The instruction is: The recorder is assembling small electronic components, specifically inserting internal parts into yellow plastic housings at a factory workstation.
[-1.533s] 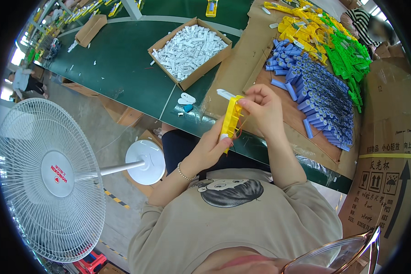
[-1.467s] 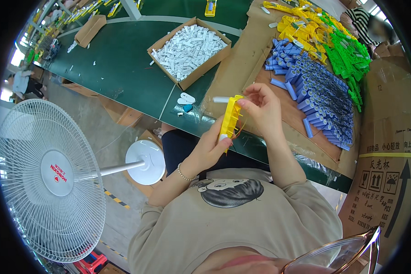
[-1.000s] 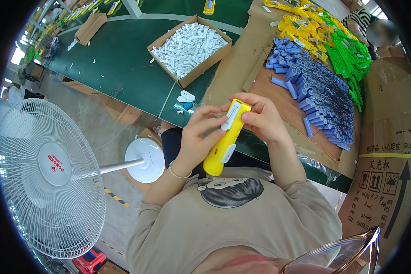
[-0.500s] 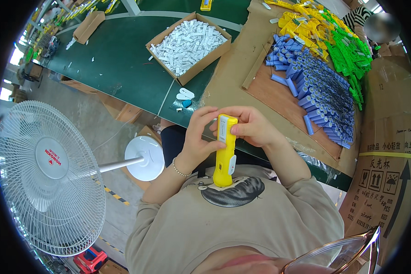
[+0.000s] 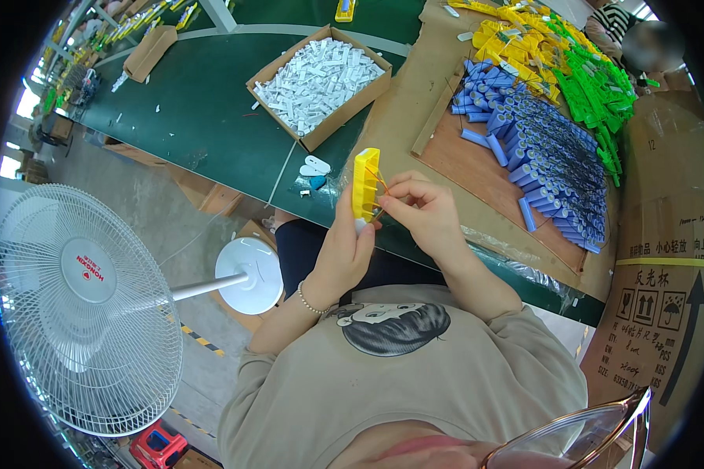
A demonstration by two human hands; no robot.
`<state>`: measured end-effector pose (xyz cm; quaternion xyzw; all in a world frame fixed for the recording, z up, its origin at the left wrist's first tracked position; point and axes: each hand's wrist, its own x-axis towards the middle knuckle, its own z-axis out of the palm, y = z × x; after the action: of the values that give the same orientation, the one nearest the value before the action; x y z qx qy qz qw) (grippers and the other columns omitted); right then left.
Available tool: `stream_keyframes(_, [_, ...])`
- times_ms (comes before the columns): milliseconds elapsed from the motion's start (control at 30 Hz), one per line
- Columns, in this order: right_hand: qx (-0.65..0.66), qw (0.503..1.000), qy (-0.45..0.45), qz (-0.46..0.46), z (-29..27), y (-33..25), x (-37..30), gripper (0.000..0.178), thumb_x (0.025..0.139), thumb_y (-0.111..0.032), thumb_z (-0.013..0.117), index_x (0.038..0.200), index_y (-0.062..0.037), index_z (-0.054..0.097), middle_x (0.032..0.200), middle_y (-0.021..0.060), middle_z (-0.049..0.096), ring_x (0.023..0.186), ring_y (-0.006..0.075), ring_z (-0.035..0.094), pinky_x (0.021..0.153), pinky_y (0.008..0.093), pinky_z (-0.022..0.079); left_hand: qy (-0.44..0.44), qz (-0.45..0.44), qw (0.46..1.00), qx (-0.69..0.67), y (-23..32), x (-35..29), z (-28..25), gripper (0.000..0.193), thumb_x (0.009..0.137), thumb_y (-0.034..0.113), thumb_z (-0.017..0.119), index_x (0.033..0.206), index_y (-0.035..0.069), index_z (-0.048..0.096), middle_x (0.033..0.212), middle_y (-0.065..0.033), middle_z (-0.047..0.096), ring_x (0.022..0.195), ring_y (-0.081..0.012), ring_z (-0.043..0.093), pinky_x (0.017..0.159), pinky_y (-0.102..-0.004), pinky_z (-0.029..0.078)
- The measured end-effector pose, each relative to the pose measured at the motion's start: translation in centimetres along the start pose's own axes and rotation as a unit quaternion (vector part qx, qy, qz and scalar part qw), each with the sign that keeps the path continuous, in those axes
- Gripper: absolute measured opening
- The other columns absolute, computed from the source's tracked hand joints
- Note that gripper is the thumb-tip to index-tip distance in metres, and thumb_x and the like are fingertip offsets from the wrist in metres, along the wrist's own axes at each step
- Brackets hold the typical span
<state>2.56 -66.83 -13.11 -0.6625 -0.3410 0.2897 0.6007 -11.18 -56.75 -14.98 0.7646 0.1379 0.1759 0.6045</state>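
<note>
On the counter, a cardboard box holds heaped white pieces; nearer us, our left fingers grip a yellow case, our right fingers pinching its thin wires.

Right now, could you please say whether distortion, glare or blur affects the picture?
Head view: the pale strip across the green table bows; head view: glare streaks the clear film, and the bright patch at far left is overexposed; head view: the co-worker's head is blurred, while the yellow plastic casing in the left hand looks sharp.
</note>
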Motion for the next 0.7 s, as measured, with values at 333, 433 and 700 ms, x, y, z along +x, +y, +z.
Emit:
stream_keyframes(333, [-0.322,0.935,0.004,-0.147,1.2,-0.9,-2.3,0.017,0.077,-0.014,0.067,0.07,-0.0016,0.058,0.07,0.0102,0.06,0.063,0.0266,0.057,0.059,0.0362,0.044,0.052,-0.016,0.995,-0.083,-0.5,1.0,1.1,0.051,0.092,0.001,0.039,0.14,0.0,0.022,0.117,-0.0131,0.049,0.104,-0.0177,0.051,0.091,-0.0287,0.041])
stream_keyframes(433, [-0.193,0.978,-0.067,-0.034,-1.2,-1.4,-1.1,0.011,0.076,-0.012,0.069,0.083,-0.0038,0.066,0.074,0.0097,0.063,0.065,0.0177,0.058,0.061,0.0309,0.046,0.045,-0.039,0.994,-0.096,-0.1,1.0,0.9,0.05,0.092,0.0,0.038,0.14,0.003,0.022,0.112,-0.0133,0.05,0.095,-0.0176,0.056,0.086,-0.0306,0.046])
stream_keyframes(700, [-0.59,0.8,0.111,0.016,-13.5,4.6,6.2,0.019,0.081,-0.005,0.057,0.098,-0.0031,0.066,0.098,0.0193,0.065,0.091,0.0384,0.062,0.08,0.0459,0.049,-0.027,-0.078,0.962,-0.26,-0.9,1.4,0.4,0.053,0.089,-0.003,0.035,0.139,0.007,0.021,0.103,-0.0127,0.05,0.074,-0.0174,0.06,0.072,-0.0357,0.054])
